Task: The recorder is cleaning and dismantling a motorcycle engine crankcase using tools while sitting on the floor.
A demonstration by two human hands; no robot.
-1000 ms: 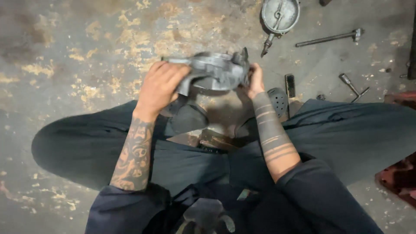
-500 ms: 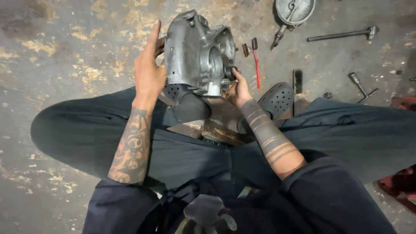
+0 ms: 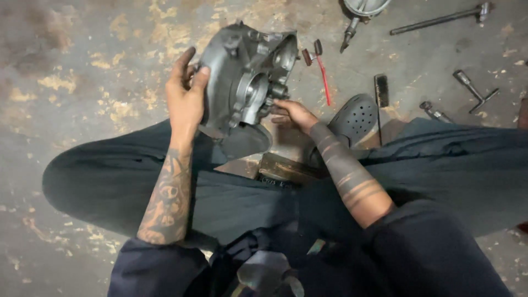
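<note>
A grey metal engine casing (image 3: 247,77) is held upright above my crossed legs, its open inner face with round bores turned toward me. My left hand (image 3: 186,102) grips its left edge, thumb on the front and fingers behind. My right hand (image 3: 291,114) touches the casing's lower right side, fingertips at a small protruding part. Both forearms are bare and tattooed.
I sit on a stained concrete floor. A red-handled tool (image 3: 320,69) and a black brush (image 3: 380,91) lie right of the casing. A long metal bar (image 3: 440,19), a T-handled wrench (image 3: 476,91) and a round metal part (image 3: 360,8) lie farther away. A grey clog (image 3: 356,116) covers my foot.
The casing has been tipped up from lying flat to standing upright, then shifted slightly left. My right hand slid from its back edge to its lower right side.
</note>
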